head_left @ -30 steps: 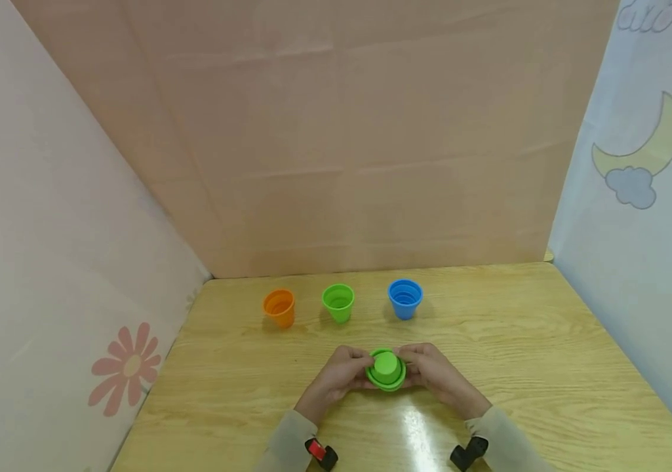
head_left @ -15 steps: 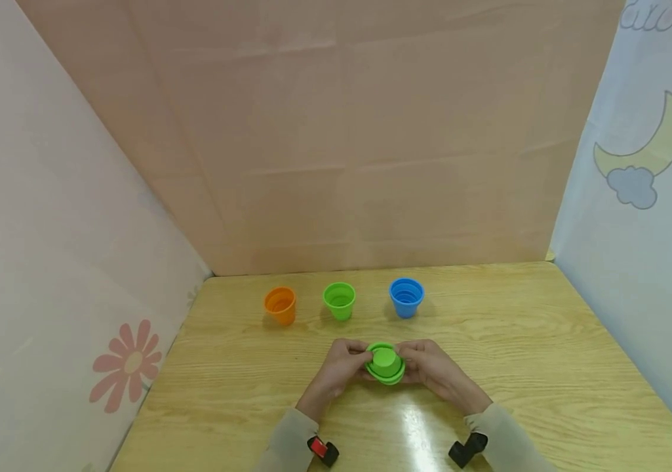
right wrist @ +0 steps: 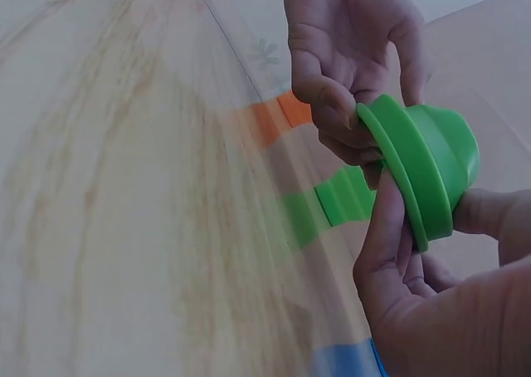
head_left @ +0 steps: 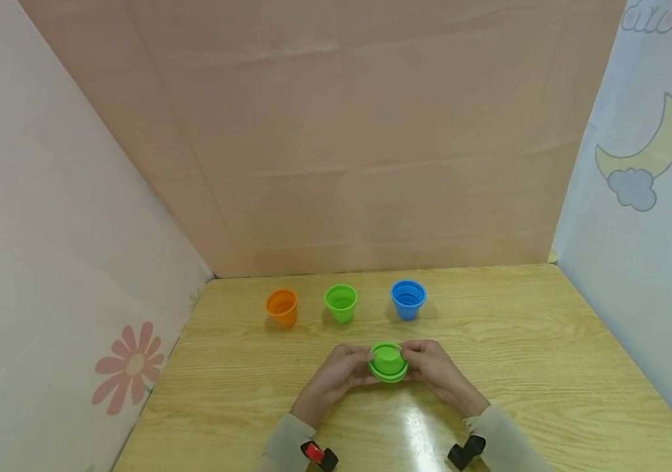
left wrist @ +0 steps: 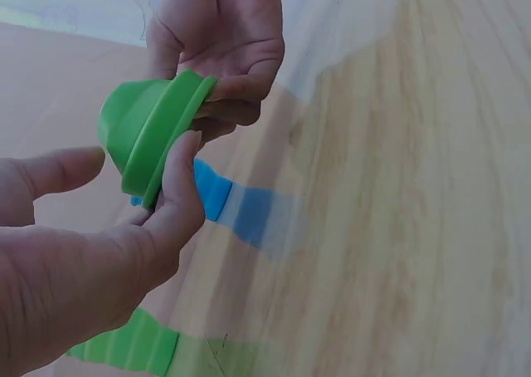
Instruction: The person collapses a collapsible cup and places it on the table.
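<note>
Fingers of your left hand [head_left: 338, 369] and right hand [head_left: 434, 369] pinch opposite sides of a part-folded green cup [head_left: 388, 361], nearer you than the blue cup [head_left: 408, 300]; an uneven squeeze (the wall looks pliable) could buckle it or pop it free.

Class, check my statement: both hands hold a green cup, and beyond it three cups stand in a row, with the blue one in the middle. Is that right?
Not quite: the head view shows the standing green cup in the middle, between the orange cup and the blue cup. The left hand and right hand do hold the other green cup.
</note>
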`<state>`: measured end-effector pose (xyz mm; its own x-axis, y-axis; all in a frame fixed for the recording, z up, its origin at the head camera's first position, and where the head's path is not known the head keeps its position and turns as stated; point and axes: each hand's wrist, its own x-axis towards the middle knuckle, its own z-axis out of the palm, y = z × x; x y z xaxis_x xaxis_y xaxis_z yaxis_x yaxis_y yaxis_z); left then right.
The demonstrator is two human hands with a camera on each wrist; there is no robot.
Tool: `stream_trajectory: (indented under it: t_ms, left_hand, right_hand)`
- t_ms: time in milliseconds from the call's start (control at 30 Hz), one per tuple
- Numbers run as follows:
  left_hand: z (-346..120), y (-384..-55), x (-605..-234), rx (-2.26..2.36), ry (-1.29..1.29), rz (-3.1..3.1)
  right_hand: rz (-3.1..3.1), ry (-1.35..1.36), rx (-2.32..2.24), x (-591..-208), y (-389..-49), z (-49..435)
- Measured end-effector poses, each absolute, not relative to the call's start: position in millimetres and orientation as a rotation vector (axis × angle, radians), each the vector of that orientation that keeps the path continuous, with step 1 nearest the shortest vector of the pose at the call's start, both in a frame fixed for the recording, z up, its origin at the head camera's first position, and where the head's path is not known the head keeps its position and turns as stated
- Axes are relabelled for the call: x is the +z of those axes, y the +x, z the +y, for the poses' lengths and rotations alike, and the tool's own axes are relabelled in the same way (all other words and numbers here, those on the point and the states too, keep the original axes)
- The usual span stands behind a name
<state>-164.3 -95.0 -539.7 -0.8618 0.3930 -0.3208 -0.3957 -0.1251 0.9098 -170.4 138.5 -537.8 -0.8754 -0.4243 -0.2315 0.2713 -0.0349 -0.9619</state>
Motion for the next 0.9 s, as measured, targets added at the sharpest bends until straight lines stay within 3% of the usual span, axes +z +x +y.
stream_trajectory:
  t_ms: [900]
  left_hand:
    - [-93.7, -162.1, -531.7, 2.027, 0.001, 1.913]
  right_hand:
    - [1.422, -0.257, -2.002, -533.7, -167.8, 143.5]
